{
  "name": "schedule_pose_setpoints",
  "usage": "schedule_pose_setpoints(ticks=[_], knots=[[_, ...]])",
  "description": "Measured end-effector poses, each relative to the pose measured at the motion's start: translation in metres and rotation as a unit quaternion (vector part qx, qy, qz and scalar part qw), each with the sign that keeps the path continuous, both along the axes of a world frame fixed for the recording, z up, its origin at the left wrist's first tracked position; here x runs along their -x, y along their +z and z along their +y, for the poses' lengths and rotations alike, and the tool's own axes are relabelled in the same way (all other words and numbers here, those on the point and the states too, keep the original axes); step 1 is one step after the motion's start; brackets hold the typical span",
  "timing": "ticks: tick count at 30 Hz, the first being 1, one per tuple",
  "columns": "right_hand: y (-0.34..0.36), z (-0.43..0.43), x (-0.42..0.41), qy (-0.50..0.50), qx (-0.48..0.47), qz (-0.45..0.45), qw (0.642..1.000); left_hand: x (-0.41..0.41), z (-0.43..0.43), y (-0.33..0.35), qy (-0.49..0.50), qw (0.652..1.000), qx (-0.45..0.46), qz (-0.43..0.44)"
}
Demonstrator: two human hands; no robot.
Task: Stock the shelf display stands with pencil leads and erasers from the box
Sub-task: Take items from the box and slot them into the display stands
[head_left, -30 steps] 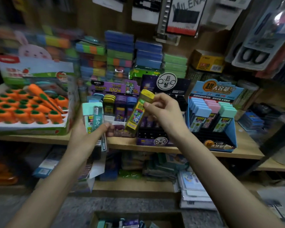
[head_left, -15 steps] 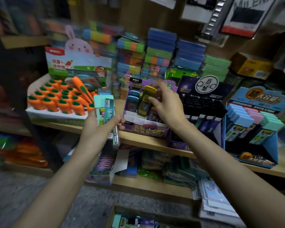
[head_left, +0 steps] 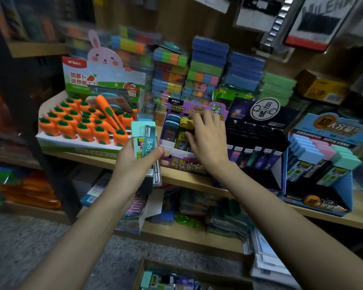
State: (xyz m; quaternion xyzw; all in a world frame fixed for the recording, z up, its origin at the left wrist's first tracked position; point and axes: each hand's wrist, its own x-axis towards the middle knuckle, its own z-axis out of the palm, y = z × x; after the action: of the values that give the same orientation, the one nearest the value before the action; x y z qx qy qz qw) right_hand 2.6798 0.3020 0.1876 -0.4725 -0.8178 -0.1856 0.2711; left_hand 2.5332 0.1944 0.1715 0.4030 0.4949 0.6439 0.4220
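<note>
1. Closest to me, at the bottom edge, the box (head_left: 139, 274) sits on the floor with teal and dark packs inside, too blurred to count.
2. My left hand (head_left: 134, 162) grips a bundle of teal packs (head_left: 147, 139) upright, thumb across the front, just in front of the shelf edge, as it did a second ago.
3. The change: a second ago my right hand (head_left: 208, 141) held the yellow-capped lead case (head_left: 184, 124) in the air. Now the case is down in the middle column of the purple stand (head_left: 184, 163), fingers over its cap and thumb below, still pinching it. I judge this piece nearly placed, with the release and the teal packs still to come.
4. The purple stand holds blue-capped cases on the left and yellow ones in the middle. My hand hides the right column.
5. Beyond, the black stand (head_left: 241, 114) carries rows of dark cases, and the blue stand (head_left: 342, 193) carries blue, pink and teal blocks.
</note>
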Motion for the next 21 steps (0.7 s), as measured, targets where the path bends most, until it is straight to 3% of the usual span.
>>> schedule_pose_setpoints(ticks=[2, 4, 7, 9, 13, 17, 21], knots=[[0.003, -0.012, -0.001, -0.005, 0.017, 0.043, 0.999, -0.002, 0.000, 0.001, -0.015, 1.000, 0.003, 0.000], [0.008, -0.034, -0.002, 0.038, 0.111, 0.187, 0.975, -0.004, 0.000, 0.001, -0.038, 0.999, 0.008, -0.001], [0.017, -0.071, -0.008, 0.140, 0.352, 0.376, 0.846, -0.015, -0.002, 0.001, -0.106, 0.994, 0.009, 0.026], [0.021, -0.088, -0.018, 0.167, 0.423, 0.441, 0.774, -0.028, -0.005, 0.000, -0.144, 0.989, 0.011, 0.042], [0.023, -0.100, -0.041, 0.137, 0.520, 0.519, 0.665, -0.056, -0.011, -0.003, -0.203, 0.977, 0.037, 0.055], [0.014, -0.099, -0.069, 0.100, 0.540, 0.540, 0.638, -0.076, -0.015, -0.006, -0.223, 0.972, 0.053, 0.044], [0.005, -0.094, -0.096, 0.074, 0.485, 0.610, 0.622, -0.085, -0.014, -0.011, -0.211, 0.973, 0.090, 0.025]])
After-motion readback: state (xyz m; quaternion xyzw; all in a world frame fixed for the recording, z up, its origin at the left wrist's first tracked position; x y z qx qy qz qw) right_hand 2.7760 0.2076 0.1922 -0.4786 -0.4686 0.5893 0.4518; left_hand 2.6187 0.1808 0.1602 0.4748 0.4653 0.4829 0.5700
